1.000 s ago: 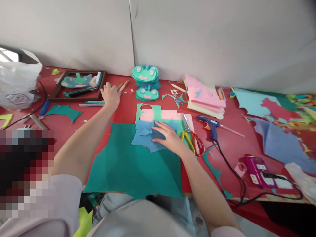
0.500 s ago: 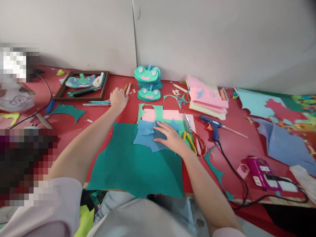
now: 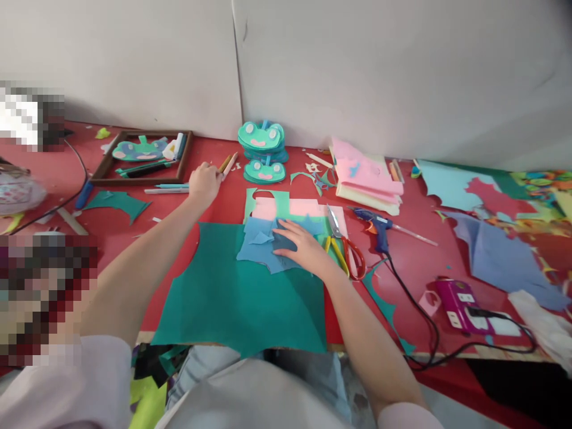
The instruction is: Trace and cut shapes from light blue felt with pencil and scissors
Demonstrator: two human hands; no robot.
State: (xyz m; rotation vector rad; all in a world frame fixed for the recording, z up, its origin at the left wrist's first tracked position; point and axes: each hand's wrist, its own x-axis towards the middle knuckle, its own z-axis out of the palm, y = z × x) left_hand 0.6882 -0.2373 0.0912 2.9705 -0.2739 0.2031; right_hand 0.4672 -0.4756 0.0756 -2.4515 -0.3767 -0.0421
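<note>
My left hand (image 3: 204, 183) reaches to the far side of the table, its fingers curled down beside a gold pen (image 3: 224, 164) and a pale pink pen (image 3: 230, 165). Whatever those fingers may grip is hidden behind the hand. Two slim pens (image 3: 167, 188), one teal and one grey, lie just left of it. My right hand (image 3: 301, 243) rests with fingers spread on a blue felt scrap (image 3: 254, 250). This scrap overlaps pink felt (image 3: 286, 207) and a large dark green felt sheet (image 3: 245, 292). Red-handled scissors (image 3: 355, 256) and yellow-handled pliers (image 3: 337, 253) lie by my right wrist.
Stacked green frog-face cutouts (image 3: 261, 140) stand near the wall. A brown frame (image 3: 186, 158) surrounds another cutout and markers. To the right lie folded pink felt (image 3: 366, 173), a blue glue gun (image 3: 379, 229), a purple power strip (image 3: 462, 304) with a black cord, and blue felt (image 3: 504, 256).
The view has shifted slightly, moving the scene left. My left hand has drawn back a little to the left of the gold and pink pens. My right hand stays on the blue felt.
</note>
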